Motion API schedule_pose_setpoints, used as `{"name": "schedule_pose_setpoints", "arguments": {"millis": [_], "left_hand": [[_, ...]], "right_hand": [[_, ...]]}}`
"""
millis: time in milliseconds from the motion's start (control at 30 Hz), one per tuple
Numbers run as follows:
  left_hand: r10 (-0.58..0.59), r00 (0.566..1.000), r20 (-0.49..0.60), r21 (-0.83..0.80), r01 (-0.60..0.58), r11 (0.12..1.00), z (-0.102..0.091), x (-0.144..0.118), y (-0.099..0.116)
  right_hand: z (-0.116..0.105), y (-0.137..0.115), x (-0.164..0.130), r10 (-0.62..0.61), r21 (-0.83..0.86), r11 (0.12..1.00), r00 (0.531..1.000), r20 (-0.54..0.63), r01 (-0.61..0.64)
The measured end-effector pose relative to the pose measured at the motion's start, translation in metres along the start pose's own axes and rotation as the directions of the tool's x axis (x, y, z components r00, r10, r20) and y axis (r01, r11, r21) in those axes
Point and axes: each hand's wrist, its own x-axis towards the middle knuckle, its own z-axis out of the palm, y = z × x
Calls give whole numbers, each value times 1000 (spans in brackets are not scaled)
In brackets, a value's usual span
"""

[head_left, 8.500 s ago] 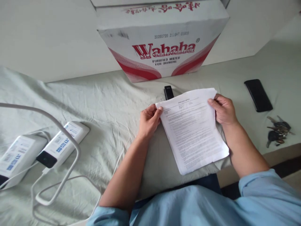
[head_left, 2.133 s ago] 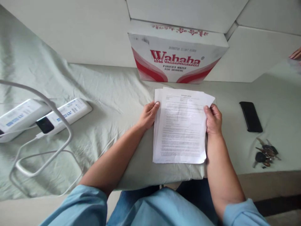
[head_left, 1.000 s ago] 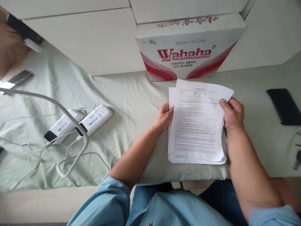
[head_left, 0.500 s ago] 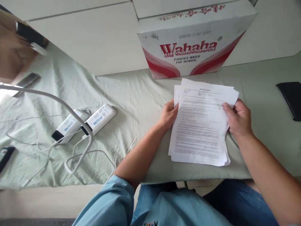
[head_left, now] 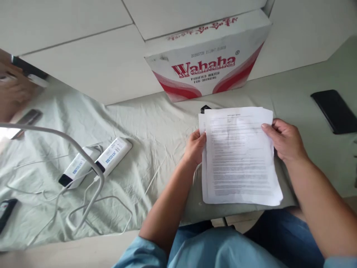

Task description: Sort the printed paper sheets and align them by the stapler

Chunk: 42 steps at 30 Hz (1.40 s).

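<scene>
A stack of printed white paper sheets [head_left: 240,156] lies in front of me on the pale green cloth [head_left: 156,123]. My left hand [head_left: 195,147] grips the stack's left edge, thumb on top. My right hand [head_left: 286,140] pinches the upper right edge, thumb over the top sheet. The sheets are slightly fanned at the left side. A small black object [head_left: 205,108] peeks out just beyond the stack's far edge.
A white and red Wahaha water carton [head_left: 206,59] stands against the wall behind the papers. Two white power banks [head_left: 96,162] with cables [head_left: 92,201] lie at the left. A black phone [head_left: 333,111] rests far right. Another person's hand [head_left: 12,93] shows at the left edge.
The sheets have been squared up from a skewed fan into a neater stack. The view shifted, and the small black object beyond the papers shows again.
</scene>
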Motion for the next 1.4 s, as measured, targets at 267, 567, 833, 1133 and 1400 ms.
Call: {"name": "schedule_pose_setpoints", "arguments": {"millis": [267,567,833,1133,1400], "left_hand": [[105,992,-71,-23,-107,994,-7,-1,-15],[56,996,-70,-23,-58,998,-6,-3,-16],[129,977,-168,78,-117,990,-9,-4,-24],[162,918,-363,115,-128,985,-13,-1,-32],[208,943,-259,158,-171,973,-13,-1,-32]], "right_hand": [[8,7,-7,-137,-198,974,980,-142,107],[11,3,-7,-116,-72,992,964,-241,102],[12,-18,-21,-75,21,996,957,-280,84],[16,-29,-29,-45,27,998,954,-295,56],[23,-33,-27,-8,99,994,966,-260,35]]}}
